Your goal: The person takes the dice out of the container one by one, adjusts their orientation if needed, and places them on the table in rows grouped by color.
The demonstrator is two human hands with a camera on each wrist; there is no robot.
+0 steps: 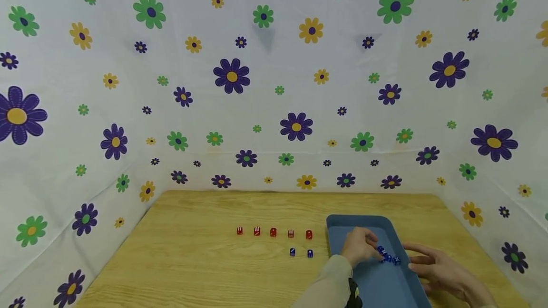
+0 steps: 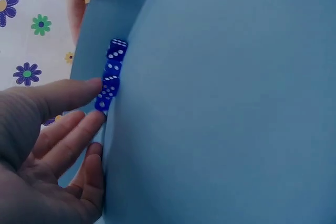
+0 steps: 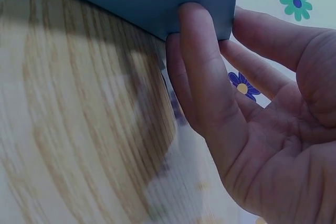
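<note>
"Posture?"
"Left hand (image 1: 358,246) reached down, fingertips at blue dice (image 1: 389,258), grip impossible to tell; right hand (image 1: 447,271) touched the tray (image 1: 381,286), fingers extended."
"Dice?"
"Inside, rowed from far left to near right."

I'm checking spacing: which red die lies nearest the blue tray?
The rightmost red cubic die in its row, just behind a blue cubic die; the other four red dice sit farther from the blue rectangular tray.

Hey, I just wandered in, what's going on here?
A person's left hand reaches into a blue tray and touches blue dice there, while the right hand touches the tray's side. On the wooden table, five red dice form a row, with two more blue dice nearer the person.
</note>
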